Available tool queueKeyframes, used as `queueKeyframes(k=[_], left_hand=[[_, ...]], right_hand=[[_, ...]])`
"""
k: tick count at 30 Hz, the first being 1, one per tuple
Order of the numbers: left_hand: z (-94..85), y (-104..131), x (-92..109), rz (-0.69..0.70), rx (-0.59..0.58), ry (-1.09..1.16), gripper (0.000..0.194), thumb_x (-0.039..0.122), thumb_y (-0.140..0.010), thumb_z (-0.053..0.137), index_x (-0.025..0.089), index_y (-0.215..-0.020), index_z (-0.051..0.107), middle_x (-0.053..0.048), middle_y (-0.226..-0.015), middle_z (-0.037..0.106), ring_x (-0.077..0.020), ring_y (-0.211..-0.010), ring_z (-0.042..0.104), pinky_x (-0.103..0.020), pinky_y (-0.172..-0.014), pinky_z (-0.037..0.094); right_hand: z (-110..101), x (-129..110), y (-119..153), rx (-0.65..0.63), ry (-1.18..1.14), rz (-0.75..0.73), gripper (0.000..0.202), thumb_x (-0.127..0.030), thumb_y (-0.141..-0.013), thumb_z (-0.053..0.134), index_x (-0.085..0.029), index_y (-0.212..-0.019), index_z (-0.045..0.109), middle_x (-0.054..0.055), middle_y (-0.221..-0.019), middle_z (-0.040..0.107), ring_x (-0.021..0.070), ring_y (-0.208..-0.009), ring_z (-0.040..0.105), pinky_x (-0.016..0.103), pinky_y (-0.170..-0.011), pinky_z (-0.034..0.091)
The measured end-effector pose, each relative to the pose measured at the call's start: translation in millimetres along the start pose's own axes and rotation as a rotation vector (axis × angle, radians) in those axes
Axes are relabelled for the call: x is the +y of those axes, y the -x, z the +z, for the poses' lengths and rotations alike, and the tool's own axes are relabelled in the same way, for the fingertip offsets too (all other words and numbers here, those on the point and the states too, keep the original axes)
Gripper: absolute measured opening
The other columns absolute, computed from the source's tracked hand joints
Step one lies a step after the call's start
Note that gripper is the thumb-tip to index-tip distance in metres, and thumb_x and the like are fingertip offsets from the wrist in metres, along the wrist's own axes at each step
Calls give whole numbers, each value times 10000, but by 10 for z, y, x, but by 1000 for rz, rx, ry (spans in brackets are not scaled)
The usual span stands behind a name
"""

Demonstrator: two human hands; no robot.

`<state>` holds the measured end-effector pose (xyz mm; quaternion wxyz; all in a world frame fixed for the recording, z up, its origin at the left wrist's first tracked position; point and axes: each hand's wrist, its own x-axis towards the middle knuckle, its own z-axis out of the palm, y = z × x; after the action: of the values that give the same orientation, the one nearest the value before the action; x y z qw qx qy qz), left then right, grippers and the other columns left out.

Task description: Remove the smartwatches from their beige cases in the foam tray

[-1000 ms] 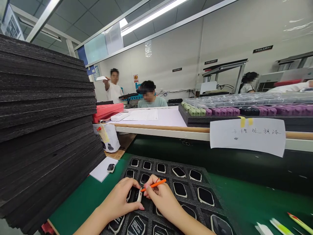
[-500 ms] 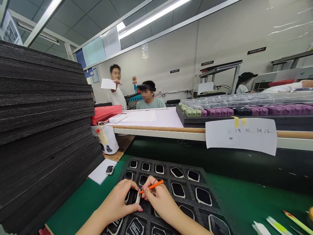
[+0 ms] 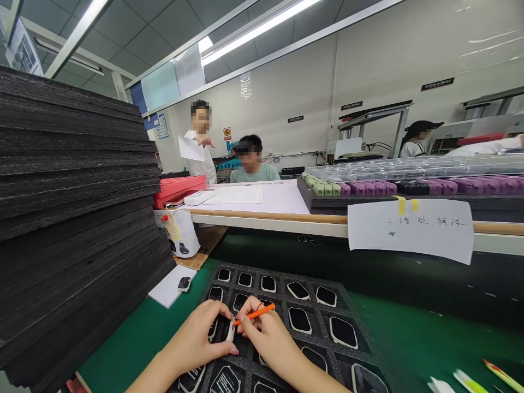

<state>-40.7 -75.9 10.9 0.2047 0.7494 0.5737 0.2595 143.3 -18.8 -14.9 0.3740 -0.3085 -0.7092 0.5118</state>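
Note:
A dark foam tray [image 3: 282, 316] holds several watch bodies with black screens, such as this one [image 3: 343, 332] on the right. Over its left part, my left hand [image 3: 203, 333] grips a pale-edged watch [image 3: 230, 331] between thumb and fingers, its side turned up. My right hand [image 3: 266, 333] pinches an orange stick [image 3: 262, 311], whose tip meets the side edge of that watch. Part of the held watch is hidden by my fingers. Another watch [image 3: 184, 284] lies on a white pad [image 3: 167, 289] left of the tray.
Black foam sheets [image 3: 77, 218] are stacked high at the left. A shelf edge [image 3: 266, 218] crosses above the tray, with a hanging paper note [image 3: 411, 229] and trays of coloured pieces [image 3: 368, 188]. Pens [image 3: 501, 376] lie lower right. People are beyond the shelf.
The view has shifted slightly. Across the shelf, the standing person's hand and white paper have moved right and the paper is tilted. My hands keep nearly the same pose on the watch.

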Motion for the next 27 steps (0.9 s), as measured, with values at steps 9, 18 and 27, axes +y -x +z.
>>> queueKeyframes(k=[9,18,27], left_hand=[[16,-3,4,-46,-13,20,389,351,-728,790,245,-1036,576,-36,-1101,624,-239,-1056,580,-348,-928,443],[24,-13,8,-27,-12,-24,412,370,-735,792,250,-1069,582,-35,-1115,628,-236,-1063,578,-353,-945,440],[22,-29,12,-1,-20,-49,412,365,-750,786,246,-1090,585,-34,-1120,634,-229,-1067,575,-352,-947,440]], right_hand=[[-25,-19,-9,-42,33,-7,186,-326,-920,474,-222,-779,537,13,-731,650,191,-704,663,289,-666,487],[-59,-34,9,-84,80,-50,199,-270,-927,434,-222,-799,580,14,-766,654,193,-742,648,289,-708,456],[-77,-34,28,-82,112,-43,190,-266,-929,418,-226,-772,517,11,-737,644,191,-698,643,285,-671,445]])
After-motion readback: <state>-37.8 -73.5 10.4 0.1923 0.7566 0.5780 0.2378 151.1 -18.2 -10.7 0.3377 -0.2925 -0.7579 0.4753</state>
